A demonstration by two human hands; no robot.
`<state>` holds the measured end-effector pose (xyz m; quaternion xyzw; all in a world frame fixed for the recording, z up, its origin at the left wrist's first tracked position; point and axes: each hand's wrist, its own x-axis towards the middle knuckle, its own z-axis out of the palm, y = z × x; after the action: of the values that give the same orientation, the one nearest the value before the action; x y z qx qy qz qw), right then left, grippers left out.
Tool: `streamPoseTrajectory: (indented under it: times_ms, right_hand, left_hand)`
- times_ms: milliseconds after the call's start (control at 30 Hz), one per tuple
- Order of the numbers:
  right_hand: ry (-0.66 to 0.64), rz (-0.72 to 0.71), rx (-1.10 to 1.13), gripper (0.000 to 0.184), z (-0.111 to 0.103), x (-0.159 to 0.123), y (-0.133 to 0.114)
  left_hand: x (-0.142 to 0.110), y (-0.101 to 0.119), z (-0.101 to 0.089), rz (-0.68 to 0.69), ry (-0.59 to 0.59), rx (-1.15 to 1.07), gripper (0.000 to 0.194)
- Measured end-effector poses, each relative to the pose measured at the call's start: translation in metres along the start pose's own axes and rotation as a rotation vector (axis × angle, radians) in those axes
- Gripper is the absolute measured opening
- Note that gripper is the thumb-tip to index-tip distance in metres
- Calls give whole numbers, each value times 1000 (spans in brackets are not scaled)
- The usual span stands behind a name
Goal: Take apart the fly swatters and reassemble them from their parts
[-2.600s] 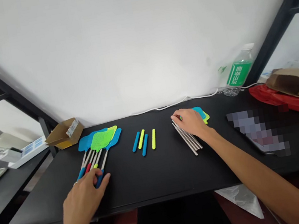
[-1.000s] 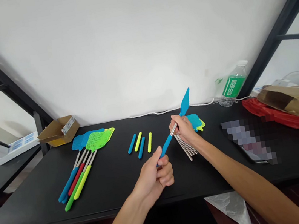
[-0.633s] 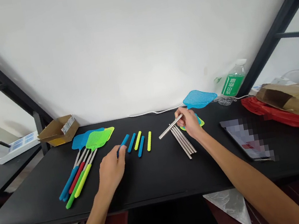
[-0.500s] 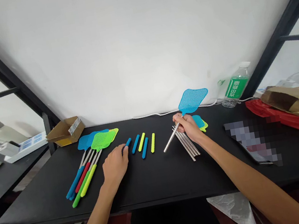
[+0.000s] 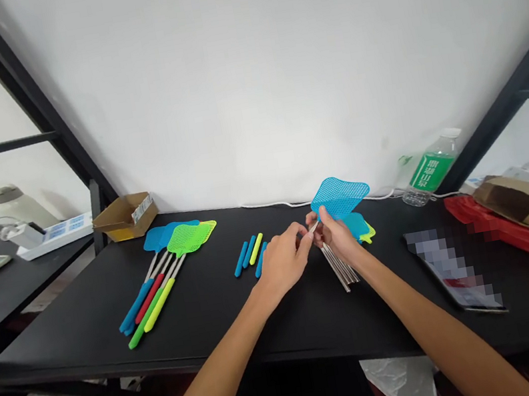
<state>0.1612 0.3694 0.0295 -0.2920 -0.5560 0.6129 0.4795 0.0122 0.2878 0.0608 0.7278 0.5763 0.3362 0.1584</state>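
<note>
My right hand [image 5: 338, 238] is closed around the metal rod of a fly swatter with a blue mesh head [image 5: 340, 195]. Beside it, my left hand [image 5: 285, 259] has its fingertips closed on the same rod, close to the right hand's fingers. Just left of my left hand lie loose handle sleeves, blue ones [image 5: 241, 259] and a yellow one [image 5: 256, 249]; the hand partly covers one blue sleeve. Under my right hand are several bare metal rods [image 5: 341, 269], with more swatter heads, blue [image 5: 356, 224] and yellow-green [image 5: 368, 233], behind it.
Several fly swatters with coloured handles [image 5: 155, 304] lie at the left of the black table [image 5: 205, 329]. A small cardboard box [image 5: 124, 218] stands behind them. To the right are a phone [image 5: 454, 274], a bottle [image 5: 430, 170] and a red bag with cardboard [image 5: 513, 230].
My left hand has left the leftmost blue sleeve on the table and moved right to the rod. The swatter in my right hand has dropped slightly and turned. The view has shifted a little.
</note>
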Motion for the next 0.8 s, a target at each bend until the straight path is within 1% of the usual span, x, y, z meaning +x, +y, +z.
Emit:
streamPoseTrajectory:
  times_ms: [67,100,133,167,233,300,367,433,467,533,600,633,667,700,733,800]
  right_hand:
    - [215,-82,30,47,-3,3,-2]
    - [296,-116,47,45,-4,5,-4]
    - [346,-140,61,45,-5,6,-5]
    - [364,-154,68,46,-6,7,-6]
    - [354,-161,71,47,-6,8,-7]
    - [340,-163,79,47,-5,8,-7]
    - [350,-166,98,47,-4,8,-8]
    - [385,-176,128,48,-9,11,-12]
    - [411,-187,151,49,-15,13,-14]
    - [491,-219,198,51,-32,17,-20]
    - [640,-250,212,51,-56,21,-24]
    - [712,-256,166,47,-69,22,-24]
    - [789,-247,74,43,-81,23,-23]
    - [831,-224,-62,38,-91,23,-22]
    - [842,-205,-215,35,-99,22,-19]
    - [749,-178,-565,33,-109,20,-15]
  left_hand:
    - [5,5,4,-10,35,42,27]
    - [7,6,4,-13,40,62,25]
    - [8,8,4,-17,41,78,25]
    - [10,9,4,-16,35,90,25]
    - [14,12,4,-2,15,87,27]
    - [20,13,6,21,-3,29,33]
    - [25,15,11,42,-30,-91,40]
    - [27,16,17,48,-74,-256,43]
    - [28,16,20,44,-110,-347,44]
    - [27,14,26,26,-182,-502,46]
    - [26,9,31,0,-198,-542,45]
    - [25,5,32,-15,-173,-506,43]
    - [25,0,34,-28,-130,-440,43]
    - [26,-5,35,-40,-81,-355,43]
    - [27,-9,37,-50,-40,-263,44]
    - [29,-18,41,-71,9,-109,41]
